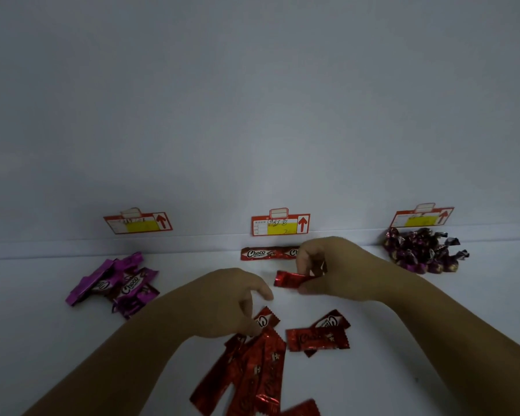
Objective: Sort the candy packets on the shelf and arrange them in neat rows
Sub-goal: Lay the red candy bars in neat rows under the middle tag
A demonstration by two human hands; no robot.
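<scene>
While the right hand [333, 268] pinches a red candy packet [288, 279], the left hand [222, 301] touches the red pile [258, 370]. Whether it grips one, I cannot tell.

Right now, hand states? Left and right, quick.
Left hand: fingers curled down onto the loose red packets; cannot tell if it grips one.
Right hand: pinches a single red packet.

back red packet [269, 253] is showing "Choco" in white lettering | purple packet [131, 285] is showing "Choco" | middle shelf tag [280, 225] is carrying a red up-arrow, handwriting unreadable | left tag [138, 223] and right tag [422, 218] are carrying the same arrow
</scene>
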